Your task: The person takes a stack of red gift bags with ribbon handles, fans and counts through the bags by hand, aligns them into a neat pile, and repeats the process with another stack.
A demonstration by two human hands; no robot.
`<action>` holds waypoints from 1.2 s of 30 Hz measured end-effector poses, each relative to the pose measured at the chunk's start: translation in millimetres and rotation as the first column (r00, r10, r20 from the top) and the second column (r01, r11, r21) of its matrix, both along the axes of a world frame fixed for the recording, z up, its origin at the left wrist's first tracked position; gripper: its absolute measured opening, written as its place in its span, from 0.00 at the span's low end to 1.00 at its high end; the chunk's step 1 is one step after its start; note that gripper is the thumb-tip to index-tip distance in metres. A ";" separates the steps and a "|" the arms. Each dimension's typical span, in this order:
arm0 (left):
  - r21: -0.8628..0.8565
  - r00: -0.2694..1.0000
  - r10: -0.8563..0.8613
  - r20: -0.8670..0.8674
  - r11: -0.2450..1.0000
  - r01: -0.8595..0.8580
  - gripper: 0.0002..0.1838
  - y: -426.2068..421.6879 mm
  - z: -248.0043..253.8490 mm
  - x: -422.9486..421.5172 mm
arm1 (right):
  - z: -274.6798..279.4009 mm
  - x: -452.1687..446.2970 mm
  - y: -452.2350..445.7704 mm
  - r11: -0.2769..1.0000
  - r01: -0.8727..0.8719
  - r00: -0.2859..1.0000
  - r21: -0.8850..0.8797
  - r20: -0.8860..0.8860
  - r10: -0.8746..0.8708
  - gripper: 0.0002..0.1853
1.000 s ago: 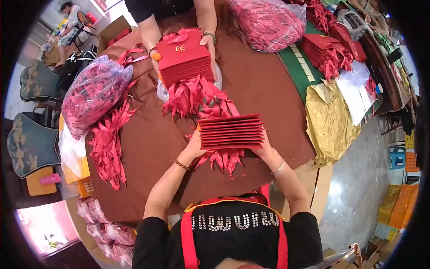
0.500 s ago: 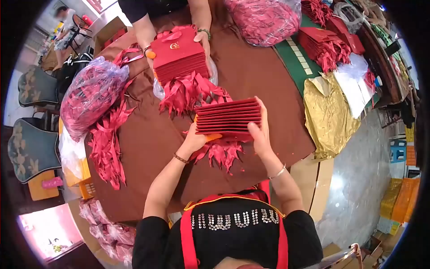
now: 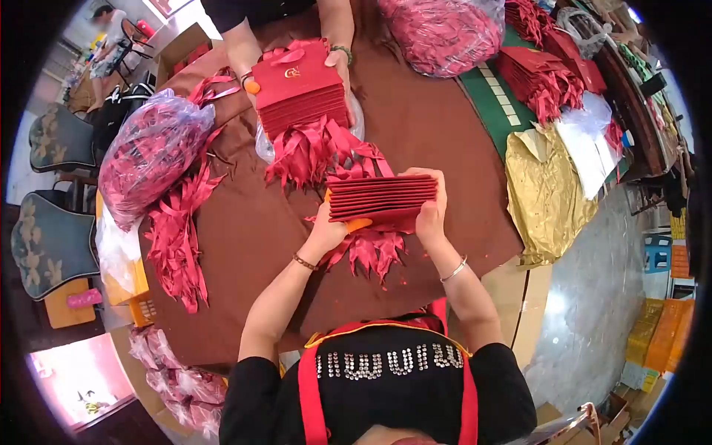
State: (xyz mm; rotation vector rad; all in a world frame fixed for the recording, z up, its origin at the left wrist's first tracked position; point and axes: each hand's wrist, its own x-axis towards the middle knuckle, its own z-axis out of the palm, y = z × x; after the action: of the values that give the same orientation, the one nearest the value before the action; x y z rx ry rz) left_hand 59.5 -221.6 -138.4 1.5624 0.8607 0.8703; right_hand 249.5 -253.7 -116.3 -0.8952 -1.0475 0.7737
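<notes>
A stack of dark red bags is held edge-up between both hands above the brown tablecloth. My left hand grips its left side, with an orange cover on the thumb. On the right side, my right hand is closed round the stack, thumb against the near face. Red ribbons hang out below the stack. Across the table, a co-worker's two hands hold another stack of red bags with a gold emblem on top, and its ribbons spill toward my stack.
Clear plastic bags of red ribbon items lie at the left and at the top. More red bags sit on a green mat at the right, near gold wrapping. Blue chairs stand at the left.
My right fingers have shifted from the stack's side to its upper right corner, with the thumb on the near face. My left thumb has come to the front. The co-worker still holds the other stack.
</notes>
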 end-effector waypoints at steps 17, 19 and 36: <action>-0.071 0.978 0.061 0.197 0.996 -0.048 0.50 7.1 -1.5 10.0 | 18.4 10.8 -2.2 0.968 -0.237 0.971 -0.078 0.028 0.239 0.48; -0.074 0.987 0.053 0.149 0.996 -0.042 0.49 5.3 2.5 6.5 | 14.9 15.5 -4.8 0.962 -0.251 0.964 -0.109 0.057 0.258 0.44; -0.428 0.913 0.193 0.360 0.903 -0.022 0.20 11.0 80.2 4.3 | 15.5 24.9 -5.2 0.938 -0.312 0.925 -0.150 0.178 0.336 0.47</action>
State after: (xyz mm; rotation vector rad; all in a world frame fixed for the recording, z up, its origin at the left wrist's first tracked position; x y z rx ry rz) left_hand 63.8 -210.6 -58.3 0.9278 0.7795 0.9676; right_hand 274.4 -258.9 -100.8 -0.9271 -1.3626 1.0472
